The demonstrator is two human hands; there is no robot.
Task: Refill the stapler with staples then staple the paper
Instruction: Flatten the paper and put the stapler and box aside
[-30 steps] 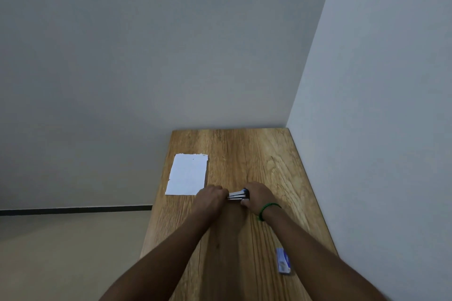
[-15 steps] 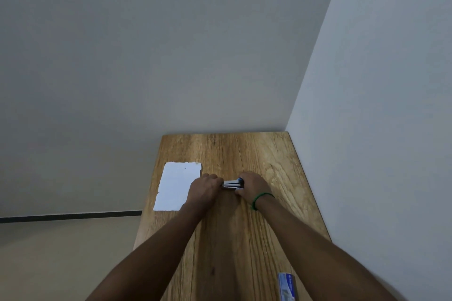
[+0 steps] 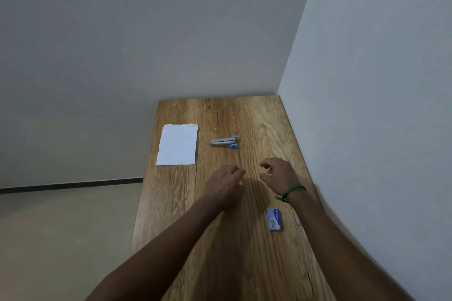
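Blue end caps and a grey metal body mark the stapler [image 3: 223, 142], which lies on the wooden surface [image 3: 244, 252] ahead of both hands and touched by neither. Its long axis runs across the view, left to right, with the blue caps at its right end and the metal tip pointing left toward the paper [image 3: 177, 145], which lies flat just beside it near the surface's left edge. Its arms look slightly splayed, though whether the magazine is open I cannot tell.

The left hand [image 3: 223, 184] hovers nearer the person than the stapler and almost directly in line with it, fingers loosely curled and empty. The right hand [image 3: 277, 173], with a green band [image 3: 291, 192] at the wrist, sits off to the right, fingers half-curled and also holding nothing. Of the two, the left hand seems to have the shorter, straighter reach to the stapler.

The small blue staple box [image 3: 274, 219] lies behind the hands, closer to the person, just inside the right forearm, so the right hand is the nearer one for it. A small grey piece [image 3: 297, 220] sits beside the box; it may be a strip of staples, but it is too small to say.

My guess is that the refill comes next: right hand back to the box, left hand forward to the stapler.
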